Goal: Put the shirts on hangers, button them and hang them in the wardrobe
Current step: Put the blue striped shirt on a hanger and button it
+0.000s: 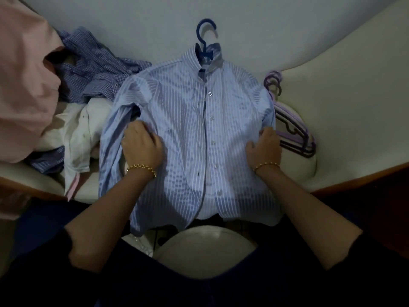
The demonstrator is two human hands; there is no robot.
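Striped shirt [183, 120] is lying frame centre, buttoned, blue hanger [198, 33] poking out at top. Left hand [141, 145] and right hand [264, 148] are pinching its sides, fingers curled into cloth. Best done by tugging evenly outward, keeping the placket straight.

A: Shirt [190, 120]?
B: Lay flat at centre on the padded surface [132, 29], hanger hook [204, 29] poking out at 12.
A: Sides?
B: Heap of other shirts [93, 69] at 9 to 10, past the sleeve. Spare hangers [292, 127] stacked at 3, just beside.
A: Hands?
B: Left hand [141, 145] gripped its 9 edge, right hand [264, 147] its 3 edge.
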